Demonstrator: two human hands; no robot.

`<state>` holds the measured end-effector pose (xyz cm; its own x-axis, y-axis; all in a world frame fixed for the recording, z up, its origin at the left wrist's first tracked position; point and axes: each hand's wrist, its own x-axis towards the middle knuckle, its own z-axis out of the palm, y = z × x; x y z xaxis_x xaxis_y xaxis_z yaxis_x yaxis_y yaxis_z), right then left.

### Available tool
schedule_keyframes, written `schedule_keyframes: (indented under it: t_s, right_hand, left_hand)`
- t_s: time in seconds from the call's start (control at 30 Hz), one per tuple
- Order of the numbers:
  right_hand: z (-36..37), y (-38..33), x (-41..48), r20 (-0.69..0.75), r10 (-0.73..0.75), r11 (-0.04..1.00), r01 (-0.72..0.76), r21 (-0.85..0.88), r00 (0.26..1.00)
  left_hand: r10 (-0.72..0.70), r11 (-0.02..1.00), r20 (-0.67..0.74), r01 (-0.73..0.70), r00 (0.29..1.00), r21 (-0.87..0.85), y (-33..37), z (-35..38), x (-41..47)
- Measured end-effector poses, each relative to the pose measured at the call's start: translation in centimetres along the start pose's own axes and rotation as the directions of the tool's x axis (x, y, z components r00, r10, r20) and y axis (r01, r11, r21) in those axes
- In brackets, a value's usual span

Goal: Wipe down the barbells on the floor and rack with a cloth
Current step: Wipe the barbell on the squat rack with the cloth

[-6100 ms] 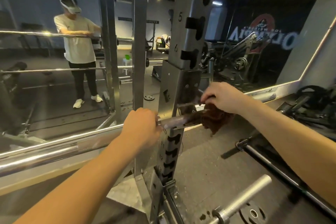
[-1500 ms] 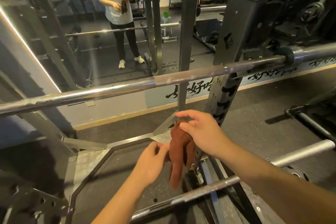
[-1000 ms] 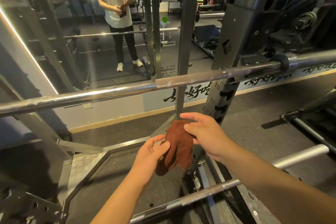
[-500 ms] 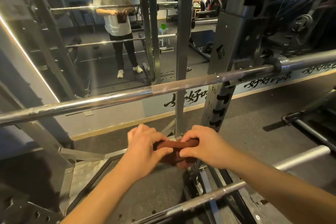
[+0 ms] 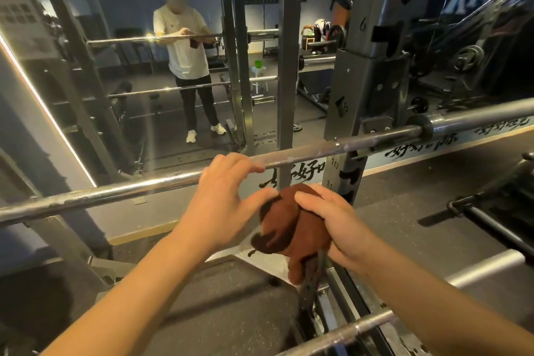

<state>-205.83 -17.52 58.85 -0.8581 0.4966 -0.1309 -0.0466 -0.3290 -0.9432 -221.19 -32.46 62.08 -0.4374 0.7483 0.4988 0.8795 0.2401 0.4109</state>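
Gym w/ dark rubber floor and a mirror wall ahead, my reflection standing in it. Grey rack upright rises front-right. The barbell lies across the rack, running left to right just above my hands. My right hand has its fingers curled over the brown cloth, which is bunched up below the bar, not touching it – one corner hangs down. My left hand is mostly open: thumb tip against the cloth's upper edge, fingers arched up by the bar's knurled section – can't tell if they touch it. Another bar, dark, lies on the floor at far right.
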Motion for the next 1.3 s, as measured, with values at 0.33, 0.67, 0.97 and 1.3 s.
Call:
schedule_keyframes:
  t_s: [0.33, 0.67, 0.97, 1.3]
  right_hand:
    - [1.7, -3.9, 2.8, -0.058, -0.651, 0.476, 0.347, -0.808, 0.757]
    - [4.0, 1.0, 6.9, -0.004, -0.823, 0.208, 0.296, -0.932, 0.568]
    - [7.5, 3.2, 7.1, -0.031, -0.891, 0.206, 0.343, -0.917, 0.453]
    - [8.9, 2.9, 6.2, -0.164, -0.861, 0.357, 0.343, -0.869, 0.481]
  left_hand:
    - [-0.011, 0.936, 0.154, -0.044, 0.988, 0.348, -2.9, -3.1, 5.7]
    - [-0.006, 0.988, 0.141, -0.016, 0.99, 0.153, -4.7, -2.6, 5.0]
    - [0.035, 0.996, 0.147, -0.046, 0.989, 0.074, -5.9, -2.3, 5.4]
    - [0.044, 0.998, 0.185, -0.05, 0.982, 0.03, -6.2, -2.3, 5.7]
